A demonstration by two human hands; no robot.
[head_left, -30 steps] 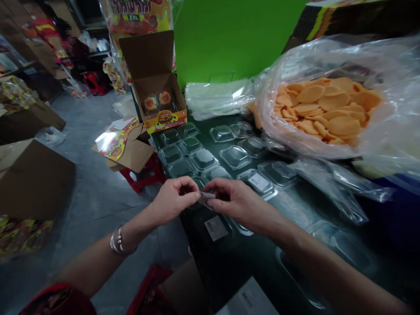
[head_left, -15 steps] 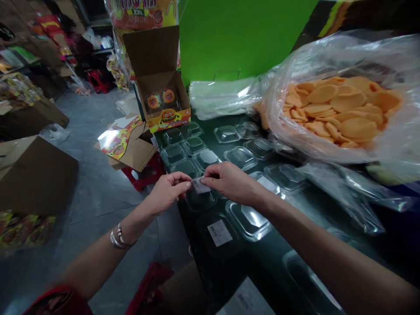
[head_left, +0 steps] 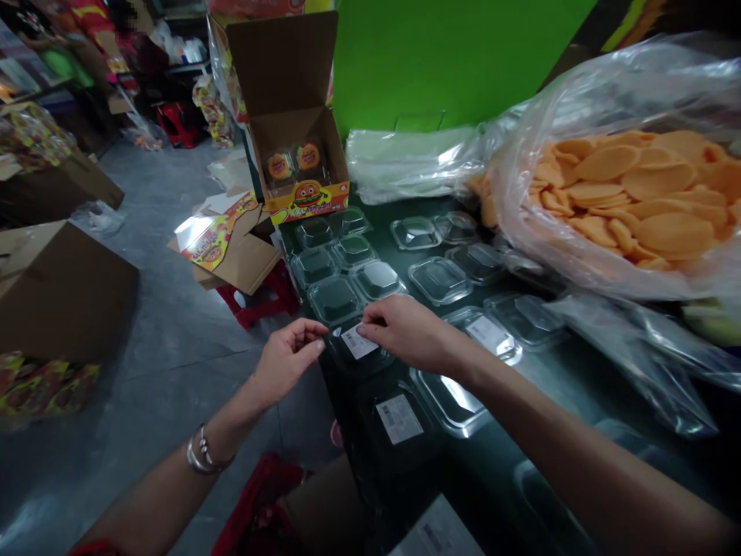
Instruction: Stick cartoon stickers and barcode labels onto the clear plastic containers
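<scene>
A small white printed label (head_left: 356, 340) lies on a clear plastic container lid (head_left: 347, 361) at the table's left edge. My right hand (head_left: 399, 328) is over the lid, fingers curled and thumb at the label's right edge. Just left of the lid is my left hand (head_left: 289, 359), its thumb and fingers apart with nothing between them. Nearer me, another lid bears a white label (head_left: 399, 419). Beyond my hands sit several unlabelled clear lids, such as one clear lid (head_left: 334, 300). A labelled lid (head_left: 489, 333) stands to the right of my right hand.
An open display box (head_left: 309, 202) with burger-printed packs stands at the table's far left corner. Clear bags (head_left: 414, 166) are stacked behind the lids. At right, a big plastic bag holds orange discs (head_left: 625, 193). Flattened cardboard (head_left: 246, 255) rests on a red stool (head_left: 260, 301).
The label that both hands held above the lid now lies on it. My left hand has let go and drawn back left; my right hand stays at its edge. The view has shifted slightly.
</scene>
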